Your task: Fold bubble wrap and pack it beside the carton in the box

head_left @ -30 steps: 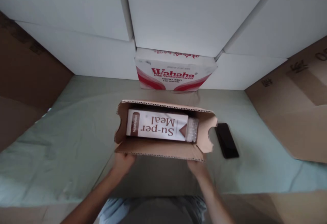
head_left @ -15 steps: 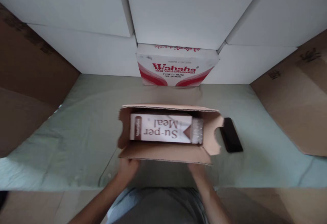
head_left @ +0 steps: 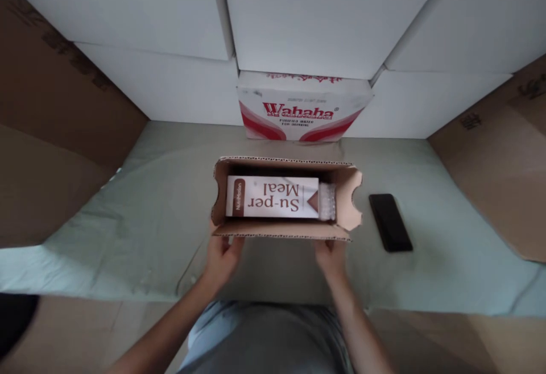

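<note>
An open-topped cardboard box [head_left: 279, 229], with curved cut-outs at its short ends, stands upright before me above the green cloth. Inside lies a white carton [head_left: 279, 196] printed "Su-per Meal" in brown, upside down from my side. Clear bubble wrap [head_left: 327, 200] fills the gap at the carton's right end. My left hand [head_left: 223, 259] grips the box near its left front corner, and my right hand [head_left: 331, 257] holds the front near the right corner. The box hides some fingertips of both hands.
A black phone [head_left: 391, 223] lies on the green cloth [head_left: 170, 192] to the right. Behind stands a red and white Wahaha carton [head_left: 305, 112] against stacked white boxes [head_left: 324, 16]. Large brown cardboard boxes flank the left [head_left: 55, 124] and right [head_left: 503, 152].
The box has shifted away from me and tilted, so its near flap looks narrower. Both hands have moved forward with it and show more. The view has shifted slightly.
</note>
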The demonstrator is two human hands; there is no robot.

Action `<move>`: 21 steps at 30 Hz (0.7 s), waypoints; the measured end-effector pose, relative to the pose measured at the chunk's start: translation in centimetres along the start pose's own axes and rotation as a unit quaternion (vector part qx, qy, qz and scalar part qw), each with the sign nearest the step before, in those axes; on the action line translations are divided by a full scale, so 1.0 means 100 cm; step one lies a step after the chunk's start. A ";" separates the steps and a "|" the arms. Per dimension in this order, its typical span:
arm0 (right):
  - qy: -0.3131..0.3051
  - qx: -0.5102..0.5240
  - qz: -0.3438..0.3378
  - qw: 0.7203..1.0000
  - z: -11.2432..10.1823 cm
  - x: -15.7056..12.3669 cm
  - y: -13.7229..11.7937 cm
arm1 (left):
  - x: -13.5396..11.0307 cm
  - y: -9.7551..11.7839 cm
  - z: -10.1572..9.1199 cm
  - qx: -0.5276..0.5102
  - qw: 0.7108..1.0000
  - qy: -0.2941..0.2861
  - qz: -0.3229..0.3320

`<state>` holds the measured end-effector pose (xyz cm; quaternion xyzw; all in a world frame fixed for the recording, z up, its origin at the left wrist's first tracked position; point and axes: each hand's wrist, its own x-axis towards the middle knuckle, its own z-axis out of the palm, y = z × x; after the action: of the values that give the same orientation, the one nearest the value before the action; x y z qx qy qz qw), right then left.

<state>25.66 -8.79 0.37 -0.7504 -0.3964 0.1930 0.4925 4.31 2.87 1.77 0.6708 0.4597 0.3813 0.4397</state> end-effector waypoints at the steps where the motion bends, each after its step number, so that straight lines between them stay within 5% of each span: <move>1: 0.031 0.004 0.004 1.000 0.000 0.006 -0.002 | 0.003 0.003 0.005 -0.028 1.000 0.013 0.006; 4: 0.077 0.005 -0.005 0.997 0.000 0.021 -0.005 | 0.012 0.011 0.015 -0.099 0.995 -0.003 0.007; 10: 0.011 -0.001 -0.015 1.000 -0.027 0.046 -0.016 | 0.025 0.013 0.015 -0.094 0.995 -0.035 0.017; 15: 0.132 0.006 -0.109 0.985 -0.077 0.080 -0.073 | 0.030 0.009 0.013 -0.077 0.995 -0.055 0.030; 18: -0.015 -0.146 -0.202 0.968 -0.094 0.109 -0.124 | 0.042 -0.002 0.006 -0.076 0.994 -0.058 0.059; 21: -0.256 -0.323 -0.214 0.886 -0.093 0.138 -0.161 | 0.066 -0.014 -0.005 -0.045 0.987 -0.108 0.112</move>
<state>33.95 -0.17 20.21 -0.6895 -0.6999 0.1299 0.1335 5.34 9.53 1.27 0.7347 0.3142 0.3738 0.4709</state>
